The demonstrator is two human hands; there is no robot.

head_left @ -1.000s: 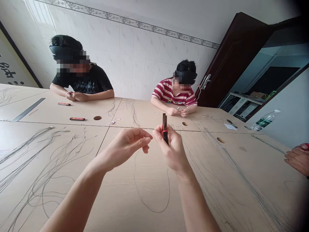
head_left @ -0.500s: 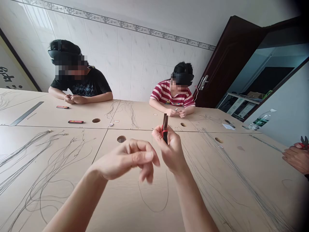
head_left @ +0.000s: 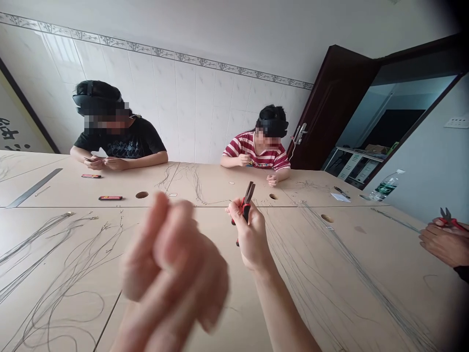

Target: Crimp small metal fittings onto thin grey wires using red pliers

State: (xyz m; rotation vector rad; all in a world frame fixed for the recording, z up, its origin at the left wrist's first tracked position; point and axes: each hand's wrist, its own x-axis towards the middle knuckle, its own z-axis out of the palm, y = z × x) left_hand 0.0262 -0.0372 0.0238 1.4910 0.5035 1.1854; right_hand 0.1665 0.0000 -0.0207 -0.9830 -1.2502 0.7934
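My right hand is wrapped around small pliers with red and black handles. Their dark jaws point upward, and its thumb and forefinger pinch together beside them. Whatever lies in that pinch is too small to make out. Close to the camera, my left hand is blurred, its thumb and forefinger drawn together at the top. I cannot see what sits between those fingertips. A faint thin line runs near the right fingertips.
Bundles of thin cords lie left and right on the table. Two people sit opposite. At the right edge, another person's hand holds red-handled pliers. A bottle stands beyond. Cable holes pierce the tabletop.
My left hand has come up and closer to the camera, its loosely bent fingers now drawn together. The pliers lean slightly right. The cord loop below my right hand is no longer visible.
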